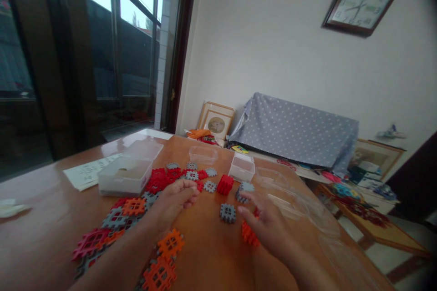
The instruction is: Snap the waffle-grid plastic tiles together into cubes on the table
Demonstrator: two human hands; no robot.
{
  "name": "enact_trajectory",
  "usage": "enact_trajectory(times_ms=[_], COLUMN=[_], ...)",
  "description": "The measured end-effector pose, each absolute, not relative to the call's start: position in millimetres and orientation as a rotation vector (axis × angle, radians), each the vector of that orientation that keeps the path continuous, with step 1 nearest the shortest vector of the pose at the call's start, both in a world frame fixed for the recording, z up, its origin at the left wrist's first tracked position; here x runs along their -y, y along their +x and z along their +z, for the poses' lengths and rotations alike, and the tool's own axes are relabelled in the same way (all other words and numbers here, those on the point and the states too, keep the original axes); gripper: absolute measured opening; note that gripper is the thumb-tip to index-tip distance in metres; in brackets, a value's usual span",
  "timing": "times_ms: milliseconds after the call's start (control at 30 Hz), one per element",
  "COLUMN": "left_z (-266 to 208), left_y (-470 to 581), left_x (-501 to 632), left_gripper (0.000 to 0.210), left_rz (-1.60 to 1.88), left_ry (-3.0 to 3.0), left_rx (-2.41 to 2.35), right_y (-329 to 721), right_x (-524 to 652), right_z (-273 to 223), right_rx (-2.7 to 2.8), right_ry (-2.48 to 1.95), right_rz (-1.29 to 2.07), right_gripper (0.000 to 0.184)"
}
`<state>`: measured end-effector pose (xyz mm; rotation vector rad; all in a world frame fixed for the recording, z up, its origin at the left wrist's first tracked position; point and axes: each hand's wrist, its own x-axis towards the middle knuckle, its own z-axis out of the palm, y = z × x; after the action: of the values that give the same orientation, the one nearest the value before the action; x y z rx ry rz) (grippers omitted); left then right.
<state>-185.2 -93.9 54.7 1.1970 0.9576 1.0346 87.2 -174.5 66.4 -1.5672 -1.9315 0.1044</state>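
My left hand (177, 198) is over the table's middle, its fingers curled together. Whether anything sits between them I cannot make out; a red interlocking block (200, 185) shows right behind the fingertips. My right hand (269, 223) has thumb and forefinger apart, with nothing visible between them. Beside and partly under it is a stack of orange interlocking blocks (249, 235). Just past its fingertips stands a grey stack (244, 191). A smaller grey stack (227, 213) and a red stack (225, 185) lie between the hands.
Mixed red, grey and orange pieces (133, 207) spread beside my left forearm. Nearer me lie linked orange pieces (160, 273). A lidded plastic box (124, 186) stands left on a paper sheet (80, 177). A small clear box (242, 167) and clear trays (287, 202) are at the right.
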Motion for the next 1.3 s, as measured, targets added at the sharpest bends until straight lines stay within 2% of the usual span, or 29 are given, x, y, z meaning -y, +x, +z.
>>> enact_trajectory(times_ms=[267,467,567,767,967,1300], left_z=[66.8,66.9,64.6,59.2,61.0,91.8], left_y=[-214.9,-231.9,-237.6,-244.2,-250.5,-276.3], left_x=[80.4,71.2,66.2,57.3,54.7,61.8], left_gripper=[0.031,0.025,0.023,0.021,0.021,0.017], left_rz=[1.327,1.456,1.481,1.517,1.597,1.961], left_ry=[0.968,0.855,0.838,0.783,0.725,0.602], left_rx=[-0.905,-0.927,-0.929,-0.964,-0.948,-0.883], right_y=[-3.3,-71.4,-98.2,-100.4,-80.4,-147.9], right_x=[239.3,245.1,239.7,227.8,216.8,207.0], right_z=[38.7,11.3,1.6,10.6,16.8,31.2], right_rx=[2.186,2.435,2.555,2.489,2.31,2.483], right_ry=[-1.378,-1.261,-1.159,-1.268,-1.521,-1.175], right_rz=[0.289,0.42,0.475,0.572,0.415,0.468], right_gripper=[0.044,0.077,0.085,0.071,0.059,0.057])
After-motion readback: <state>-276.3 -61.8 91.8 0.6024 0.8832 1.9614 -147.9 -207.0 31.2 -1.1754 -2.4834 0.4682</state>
